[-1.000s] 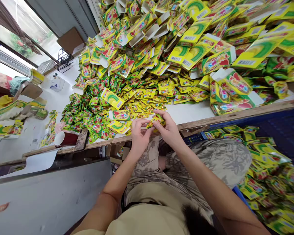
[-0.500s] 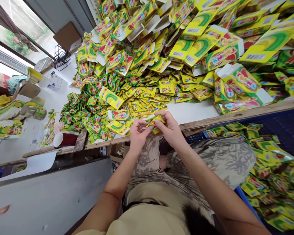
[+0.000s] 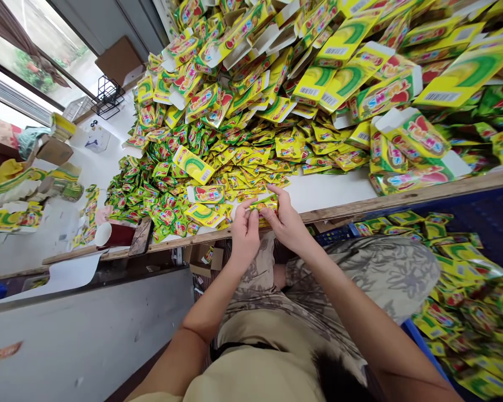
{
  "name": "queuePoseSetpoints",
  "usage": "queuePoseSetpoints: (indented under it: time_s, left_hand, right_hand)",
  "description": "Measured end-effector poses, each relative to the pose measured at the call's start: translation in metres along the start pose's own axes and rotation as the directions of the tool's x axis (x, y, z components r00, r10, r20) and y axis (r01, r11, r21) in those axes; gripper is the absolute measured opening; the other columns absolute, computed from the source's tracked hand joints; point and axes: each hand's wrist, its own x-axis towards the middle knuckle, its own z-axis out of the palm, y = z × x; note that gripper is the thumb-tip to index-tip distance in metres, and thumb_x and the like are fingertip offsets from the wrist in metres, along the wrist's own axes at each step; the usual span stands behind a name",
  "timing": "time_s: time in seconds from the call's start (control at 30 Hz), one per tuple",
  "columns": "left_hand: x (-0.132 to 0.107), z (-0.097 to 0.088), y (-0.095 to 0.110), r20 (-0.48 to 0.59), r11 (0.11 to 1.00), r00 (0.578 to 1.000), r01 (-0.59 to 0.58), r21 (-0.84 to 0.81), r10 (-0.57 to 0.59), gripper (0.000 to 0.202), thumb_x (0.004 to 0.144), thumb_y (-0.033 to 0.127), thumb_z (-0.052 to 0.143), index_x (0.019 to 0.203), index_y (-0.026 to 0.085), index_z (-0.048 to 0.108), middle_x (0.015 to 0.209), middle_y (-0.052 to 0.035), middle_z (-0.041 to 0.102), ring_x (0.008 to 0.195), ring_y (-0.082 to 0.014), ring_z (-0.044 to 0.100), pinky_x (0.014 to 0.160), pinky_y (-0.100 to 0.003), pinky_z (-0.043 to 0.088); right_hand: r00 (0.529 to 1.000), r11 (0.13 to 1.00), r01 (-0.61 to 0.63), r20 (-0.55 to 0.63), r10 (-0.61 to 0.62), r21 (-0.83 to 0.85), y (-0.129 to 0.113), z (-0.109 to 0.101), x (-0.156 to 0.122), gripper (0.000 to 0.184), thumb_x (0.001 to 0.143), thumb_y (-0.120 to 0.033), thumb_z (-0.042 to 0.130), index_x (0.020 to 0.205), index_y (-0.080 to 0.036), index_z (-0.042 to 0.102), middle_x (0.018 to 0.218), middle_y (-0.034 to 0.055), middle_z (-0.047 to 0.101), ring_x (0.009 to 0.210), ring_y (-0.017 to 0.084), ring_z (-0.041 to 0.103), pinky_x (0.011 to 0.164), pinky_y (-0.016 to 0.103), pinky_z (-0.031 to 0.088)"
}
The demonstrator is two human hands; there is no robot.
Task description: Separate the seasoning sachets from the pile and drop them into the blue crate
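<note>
My left hand (image 3: pixel 244 233) and my right hand (image 3: pixel 285 219) meet at the near edge of the white table (image 3: pixel 330 190), both closed on a small stack of yellow-green sachets (image 3: pixel 264 205). Just beyond my fingers lies a heap of loose sachets (image 3: pixel 243 162). Behind it rises a big pile of flat yellow-green cartons (image 3: pixel 351 72), some with open flaps.
A red cup (image 3: pixel 111 235) and a dark phone-like slab (image 3: pixel 140 237) sit at the table's edge on the left. A blue crate (image 3: pixel 481 223) full of sachets stands by my right knee. A wire basket (image 3: pixel 108 96), cardboard boxes and a window lie at far left.
My left hand has shifted right and turned upright against the stack. The right hand stays on the sachets. The camera has drifted slightly.
</note>
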Motion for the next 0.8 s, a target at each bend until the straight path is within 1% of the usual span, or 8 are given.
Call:
queuePoseSetpoints:
  time_s: [0.07,0.17,0.3,0.37,0.47,0.63,0.7,0.8]
  left_hand:
    - [-0.0004,-0.0003,0.0017,0.014,1.0,1.0,-0.008,0.024,0.008,0.032,0.094,0.042,0.051,0.117,0.021,0.058,0.118,-0.0099,0.063,0.11,-0.0196,0.061,0.1,-0.036,0.048]
    - [0.0008,-0.0008,0.0013,-0.013,0.998,1.0,-0.012,0.054,0.013,0.031,0.087,0.04,0.062,0.11,0.02,0.064,0.115,-0.0099,0.064,0.106,-0.0197,0.061,0.094,-0.035,0.051]
    - [0.0038,-0.0026,-0.0028,-0.016,0.995,0.998,0.054,-0.084,-0.056,0.03,0.08,0.039,0.07,0.101,0.018,0.067,0.095,-0.0067,0.068,0.087,-0.0158,0.064,0.079,-0.03,0.053]
    - [0.0047,-0.0034,-0.0037,-0.026,0.988,0.996,0.087,-0.129,-0.091,0.031,0.077,0.04,0.073,0.098,0.018,0.066,0.087,-0.0046,0.068,0.079,-0.0137,0.064,0.073,-0.027,0.052]
    - [0.0051,-0.0029,-0.0027,-0.035,0.984,0.994,0.1,-0.146,-0.106,0.032,0.075,0.039,0.074,0.096,0.018,0.064,0.083,-0.0029,0.067,0.075,-0.0116,0.063,0.07,-0.025,0.051]
    - [0.0049,0.0007,-0.0009,-0.031,0.98,0.993,0.103,-0.167,-0.11,0.03,0.073,0.036,0.076,0.09,0.017,0.059,0.086,-0.0032,0.068,0.076,-0.0115,0.063,0.071,-0.025,0.05]
    - [0.0052,0.0011,-0.0017,-0.018,0.975,0.99,0.131,-0.181,-0.137,0.031,0.074,0.037,0.075,0.089,0.017,0.056,0.086,-0.0033,0.068,0.076,-0.0118,0.064,0.07,-0.025,0.049]
    - [0.0065,-0.0003,-0.0038,0.012,0.967,0.987,0.159,-0.201,-0.159,0.033,0.074,0.038,0.075,0.088,0.018,0.053,0.08,-0.0014,0.067,0.071,-0.0112,0.063,0.065,-0.024,0.047]
  right_hand:
    - [0.999,0.999,0.005,-0.042,-0.007,-0.047,-0.0025,-0.0034,-0.0006,0.049,0.091,-0.048,0.047,0.13,-0.018,0.041,0.108,0.0133,0.063,0.072,0.022,0.059,0.067,0.036,0.048]
    - [0.988,0.996,0.012,-0.155,-0.025,-0.085,-0.0056,-0.0068,-0.0022,0.038,0.092,-0.047,0.044,0.117,-0.019,0.047,0.104,0.0114,0.063,0.068,0.02,0.057,0.064,0.034,0.045]
    - [0.981,0.996,-0.026,-0.192,0.009,-0.086,-0.0079,-0.0092,-0.0038,0.031,0.091,-0.047,0.043,0.106,-0.02,0.049,0.09,0.0067,0.062,0.063,0.019,0.055,0.06,0.031,0.042]
    - [0.979,0.995,-0.038,-0.205,0.019,-0.088,-0.0083,-0.0097,-0.0043,0.029,0.091,-0.047,0.043,0.103,-0.021,0.048,0.089,0.0061,0.062,0.065,0.019,0.056,0.061,0.031,0.041]
    - [0.973,0.989,-0.065,-0.228,0.033,-0.135,-0.0091,-0.009,-0.0053,0.03,0.091,-0.047,0.044,0.105,-0.021,0.047,0.095,0.0083,0.063,0.07,0.022,0.059,0.062,0.032,0.041]
    - [0.953,0.959,-0.133,-0.297,0.054,-0.251,-0.0105,-0.0073,-0.0067,0.038,0.087,-0.053,0.052,0.107,-0.021,0.047,0.103,0.012,0.063,0.078,0.027,0.06,0.063,0.034,0.039]
    - [0.948,0.957,-0.135,-0.313,0.05,-0.257,-0.0099,-0.0076,-0.0064,0.041,0.086,-0.056,0.054,0.107,-0.021,0.047,0.101,0.011,0.063,0.077,0.026,0.06,0.063,0.034,0.039]
    - [0.947,0.958,-0.151,-0.313,0.071,-0.242,-0.007,-0.0089,-0.0044,0.044,0.083,-0.058,0.058,0.105,-0.022,0.047,0.086,0.0053,0.06,0.066,0.023,0.056,0.058,0.032,0.036]
